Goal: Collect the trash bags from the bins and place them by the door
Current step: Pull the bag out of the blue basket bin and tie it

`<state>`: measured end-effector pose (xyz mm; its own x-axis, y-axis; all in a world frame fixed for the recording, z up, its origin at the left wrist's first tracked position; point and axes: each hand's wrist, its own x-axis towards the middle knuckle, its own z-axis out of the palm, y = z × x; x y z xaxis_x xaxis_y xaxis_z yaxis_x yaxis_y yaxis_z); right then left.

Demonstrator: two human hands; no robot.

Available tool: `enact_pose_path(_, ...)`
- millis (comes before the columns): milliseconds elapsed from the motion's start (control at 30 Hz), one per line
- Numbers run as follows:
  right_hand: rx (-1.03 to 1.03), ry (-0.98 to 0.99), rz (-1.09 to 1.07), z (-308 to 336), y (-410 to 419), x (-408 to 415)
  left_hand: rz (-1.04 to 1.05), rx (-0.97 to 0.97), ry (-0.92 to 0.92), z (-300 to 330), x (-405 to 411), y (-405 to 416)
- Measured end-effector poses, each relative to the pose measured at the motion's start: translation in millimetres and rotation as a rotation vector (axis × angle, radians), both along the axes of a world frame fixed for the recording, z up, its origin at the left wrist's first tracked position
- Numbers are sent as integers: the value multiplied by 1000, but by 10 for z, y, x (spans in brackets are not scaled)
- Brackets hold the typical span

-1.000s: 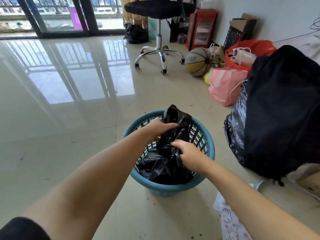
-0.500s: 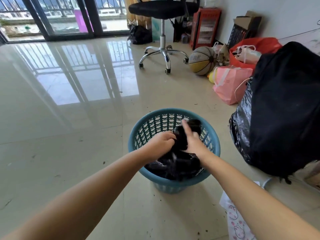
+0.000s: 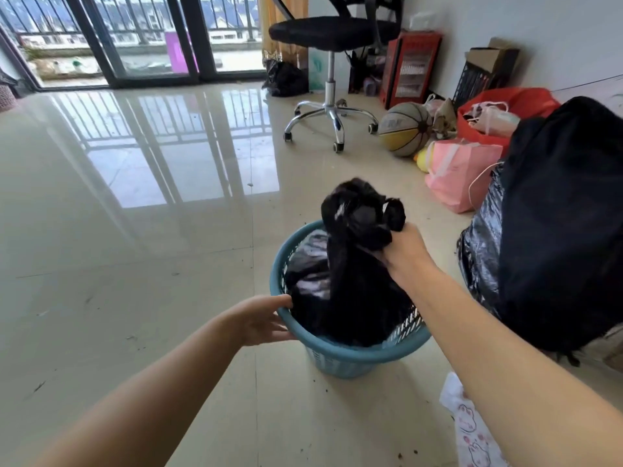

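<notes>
Now right hand (image 3: 403, 252) grips the black trash bag (image 3: 357, 264) by its bunched neck above the teal bin (image 3: 340, 353); left hand (image 3: 261, 320), fingers straight, touches the rim.

Head view – down, near bin (image 3: 350, 357)

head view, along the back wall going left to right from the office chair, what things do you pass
office chair → red heater → basketball → pink bag → red bag → big black bag
</notes>
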<state>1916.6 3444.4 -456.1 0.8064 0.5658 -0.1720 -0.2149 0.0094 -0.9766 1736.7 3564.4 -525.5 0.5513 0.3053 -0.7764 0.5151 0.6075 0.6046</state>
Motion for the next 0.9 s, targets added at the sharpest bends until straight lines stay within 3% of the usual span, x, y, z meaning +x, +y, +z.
enact_pose_path(200, 462, 35, -134, 734, -55, -35, 200, -24, 14, 36, 123, 41)
enact_pose_path(367, 591, -18, -240, 1138, -306, -49, 465, 54, -20, -3, 297, 132)
enact_pose_path(567, 357, -249, -258, 1056, -555, 131, 818, -104, -161, -1, 537, 248)
enact_pose_path(667, 214, -246, -224, 776, -599, 177, 927, -166, -198, -32, 573, 322)
enact_pose_path(900, -274, -95, -73, -335, -569, 189, 783, -82, -235, -28, 511, 323)
